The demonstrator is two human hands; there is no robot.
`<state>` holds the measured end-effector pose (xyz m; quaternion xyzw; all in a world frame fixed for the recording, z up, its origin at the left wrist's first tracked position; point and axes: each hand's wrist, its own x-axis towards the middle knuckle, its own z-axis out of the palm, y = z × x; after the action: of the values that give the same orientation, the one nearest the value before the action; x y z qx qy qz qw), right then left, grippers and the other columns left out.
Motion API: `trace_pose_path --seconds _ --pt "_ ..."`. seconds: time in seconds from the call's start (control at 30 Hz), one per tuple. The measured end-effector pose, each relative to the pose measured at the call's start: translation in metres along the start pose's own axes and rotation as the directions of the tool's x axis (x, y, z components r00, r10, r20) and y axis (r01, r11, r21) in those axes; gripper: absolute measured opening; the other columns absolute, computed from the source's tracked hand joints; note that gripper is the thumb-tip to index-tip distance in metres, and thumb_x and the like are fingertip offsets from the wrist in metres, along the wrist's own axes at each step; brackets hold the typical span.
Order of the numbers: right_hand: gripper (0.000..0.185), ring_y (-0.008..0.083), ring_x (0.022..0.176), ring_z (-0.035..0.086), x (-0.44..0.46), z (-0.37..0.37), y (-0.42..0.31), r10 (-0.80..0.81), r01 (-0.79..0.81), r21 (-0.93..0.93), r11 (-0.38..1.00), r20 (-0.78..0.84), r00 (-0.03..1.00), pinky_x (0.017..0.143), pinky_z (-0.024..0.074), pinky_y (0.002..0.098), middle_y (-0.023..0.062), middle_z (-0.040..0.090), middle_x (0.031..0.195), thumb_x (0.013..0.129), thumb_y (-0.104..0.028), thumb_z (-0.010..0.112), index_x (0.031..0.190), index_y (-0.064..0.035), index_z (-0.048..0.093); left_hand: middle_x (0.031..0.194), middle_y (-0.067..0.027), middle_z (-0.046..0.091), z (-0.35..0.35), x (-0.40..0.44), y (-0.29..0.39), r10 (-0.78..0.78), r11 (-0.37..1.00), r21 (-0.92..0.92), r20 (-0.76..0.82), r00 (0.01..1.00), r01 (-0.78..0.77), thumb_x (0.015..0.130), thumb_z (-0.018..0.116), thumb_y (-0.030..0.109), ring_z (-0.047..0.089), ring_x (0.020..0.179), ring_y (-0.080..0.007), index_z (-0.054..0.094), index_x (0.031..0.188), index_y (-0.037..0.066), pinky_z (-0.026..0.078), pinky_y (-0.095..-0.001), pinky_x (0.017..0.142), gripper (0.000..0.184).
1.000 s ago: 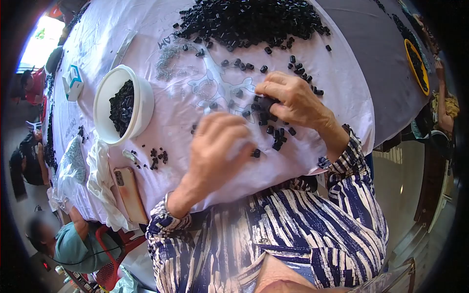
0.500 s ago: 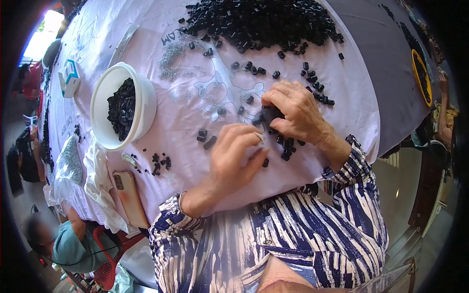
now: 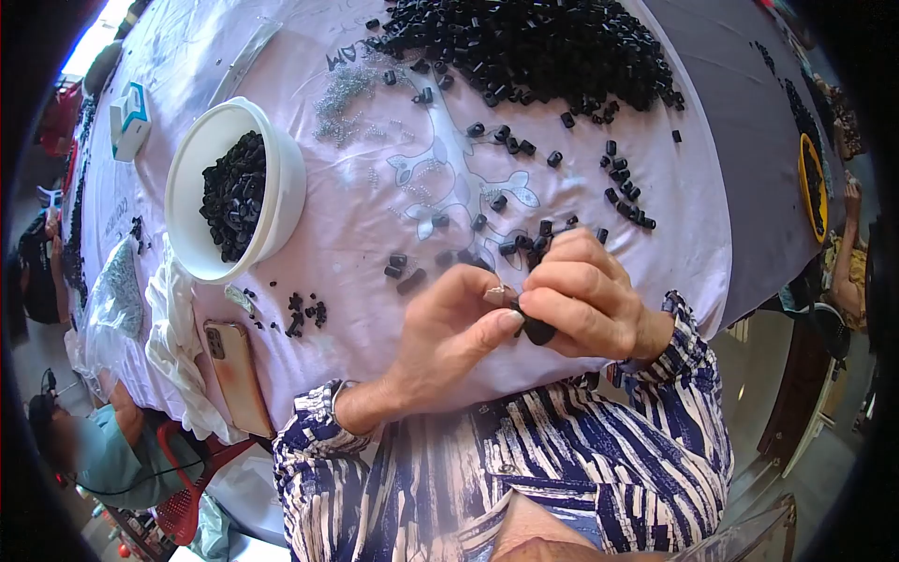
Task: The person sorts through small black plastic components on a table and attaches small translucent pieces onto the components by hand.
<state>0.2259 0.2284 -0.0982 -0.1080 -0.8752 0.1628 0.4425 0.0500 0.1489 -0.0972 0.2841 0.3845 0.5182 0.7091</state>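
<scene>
My left hand (image 3: 449,328) is closed in a pinch, its thumb and index finger meeting at the edge of a dark piece. Fingers of my right hand (image 3: 585,304) wrap round that same black piece (image 3: 536,328), which is partly hidden between the hands. Loose black cylindrical pieces (image 3: 520,245) lie on the cloth just beyond my fingertips. Farther off is a large heap of the same black pieces (image 3: 543,47). Several more pieces (image 3: 632,192) are scattered right of the hands.
On the left stands a white tub (image 3: 290,192) holding black bits. Near it are a phone (image 3: 237,375), a plastic bag of beads (image 3: 117,295) and a small box (image 3: 129,122). Another person (image 3: 122,450) sits at lower left. A yellow tray (image 3: 811,192) lies far right.
My left hand has moved right to meet my right hand at the black piece. Both hands are now lower and nearer my body, and the piece has come down with my right hand.
</scene>
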Motion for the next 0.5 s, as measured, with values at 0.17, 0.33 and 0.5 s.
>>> trace_pose_path --seconds 0.17,0.33,0.5 --pt "0.034 0.0212 0.073 0.060 0.005 -0.009 -0.002 -0.047 0.047 -0.005 0.999 0.065 0.997 0.058 0.0504 0.0310 0.0108 0.060 0.089 0.062 -0.009 0.081 0.089 0.0016 0.064 0.085 -0.0056 0.062 -0.011 0.004 0.006 -0.167 0.985 -0.017 0.141 0.976 0.171 0.090 0.065 0.006 0.058 0.079 -0.0100 0.059 0.100 -0.003 0.048 -0.0226 0.068 0.014" --pt "0.032 0.0212 0.074 0.061 0.006 -0.006 -0.003 0.031 -0.036 0.135 0.990 0.040 0.999 0.057 0.0518 0.0276 0.0093 0.061 0.089 0.062 -0.009 0.083 0.086 0.0004 0.064 0.084 -0.0080 0.064 -0.019 0.007 0.008 -0.305 0.941 -0.089 0.189 0.933 0.326 0.089 0.065 0.005 0.061 0.074 -0.0120 0.062 0.101 -0.003 0.048 -0.0234 0.064 0.014" --pt "0.026 0.0242 0.076 0.060 -0.001 -0.009 0.001 -0.012 -0.007 0.274 0.962 0.065 0.998 0.058 0.0492 0.0309 0.0130 0.063 0.091 0.080 -0.021 0.068 0.090 0.0023 0.067 0.086 -0.0073 0.065 -0.020 0.008 0.007 -0.327 0.926 -0.125 0.202 0.923 0.355 0.089 0.063 0.003 0.062 0.075 -0.0126 0.062 0.101 -0.001 0.049 -0.0235 0.064 0.013"
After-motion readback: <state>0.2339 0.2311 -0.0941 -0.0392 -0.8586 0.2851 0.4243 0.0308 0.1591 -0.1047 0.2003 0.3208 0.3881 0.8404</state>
